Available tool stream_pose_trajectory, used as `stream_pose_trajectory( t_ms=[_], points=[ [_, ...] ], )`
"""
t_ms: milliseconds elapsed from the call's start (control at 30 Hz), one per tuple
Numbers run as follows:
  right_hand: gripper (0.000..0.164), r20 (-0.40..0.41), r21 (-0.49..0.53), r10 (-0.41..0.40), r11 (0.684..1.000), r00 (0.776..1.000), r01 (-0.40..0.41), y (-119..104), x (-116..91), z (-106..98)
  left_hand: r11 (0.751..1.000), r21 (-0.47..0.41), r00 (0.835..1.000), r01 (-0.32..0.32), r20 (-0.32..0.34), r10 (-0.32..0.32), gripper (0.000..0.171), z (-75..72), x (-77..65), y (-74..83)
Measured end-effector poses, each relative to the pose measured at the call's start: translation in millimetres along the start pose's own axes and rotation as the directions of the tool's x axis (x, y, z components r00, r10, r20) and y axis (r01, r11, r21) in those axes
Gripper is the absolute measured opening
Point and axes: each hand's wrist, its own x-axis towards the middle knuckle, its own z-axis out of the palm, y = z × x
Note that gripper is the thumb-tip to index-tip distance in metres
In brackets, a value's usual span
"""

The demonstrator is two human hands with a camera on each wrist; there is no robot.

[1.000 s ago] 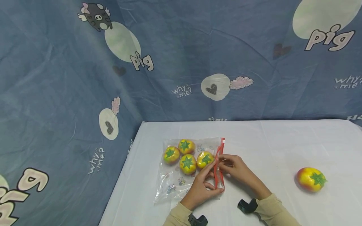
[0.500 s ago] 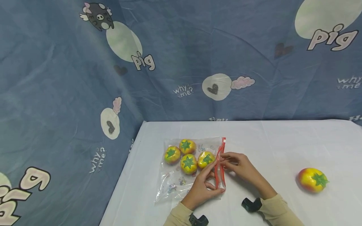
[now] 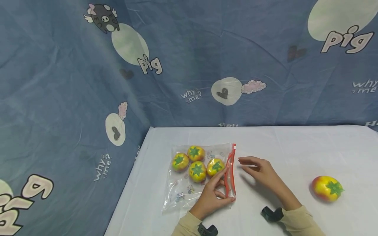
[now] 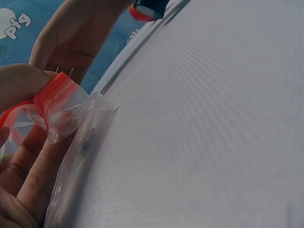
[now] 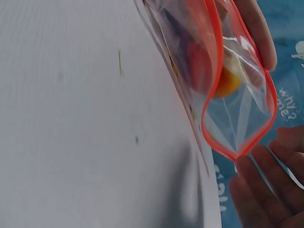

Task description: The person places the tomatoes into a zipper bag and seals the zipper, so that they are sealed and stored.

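Note:
A clear zip bag (image 3: pixel 183 190) with a red zip edge (image 3: pixel 233 170) lies flat on the table, holding several yellow-red fruits (image 3: pixel 197 171) with green star-shaped tops. My left hand (image 3: pixel 210 196) grips the bag at its mouth; in the left wrist view the thumb (image 4: pixel 21 85) lies on the red edge, with fingers under the clear film. The right wrist view shows the bag's mouth (image 5: pixel 237 154) gaping, a fruit (image 5: pixel 228 84) visible within. My right hand (image 3: pixel 262 170) hovers just right of the bag, apart from it, fingers loosely bent and holding nothing.
Another yellow-red fruit (image 3: pixel 327 188) lies loose on the white-covered table (image 3: pixel 295 147), right of my right hand. Black wrist devices (image 3: pixel 271 214) sit at both sleeves. A blue printed cloth (image 3: pixel 177 49) hangs behind and to the left of the table.
My right hand has let go of the bag's red edge and moved right, away from it. The left hand keeps its hold, and the fruits stay in place.

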Motion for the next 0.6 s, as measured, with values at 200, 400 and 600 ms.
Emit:
stream_pose_trajectory(
  t_ms=[200, 400, 600],
  points=[
    [0.028, -0.065, -0.080, -0.054, 0.996, 0.996, 0.049, -3, -5, -12, 1.000, 0.002, 1.000, 0.017, 0.001, -0.017, 0.099, 0.1, 0.0, 1.1],
    [0.031, -0.099, -0.143, -0.079, 0.988, 0.992, 0.065, -8, -9, -24, 1.000, -0.005, 1.000, 0.008, -0.001, -0.008, 0.099, 0.1, -0.2, 1.8],
    [0.034, -0.142, -0.265, -0.121, 0.961, 0.982, 0.080, -10, -13, -33, 1.000, -0.020, 1.000, 0.006, 0.002, -0.006, 0.099, 0.2, -0.3, 1.8]
  ],
)
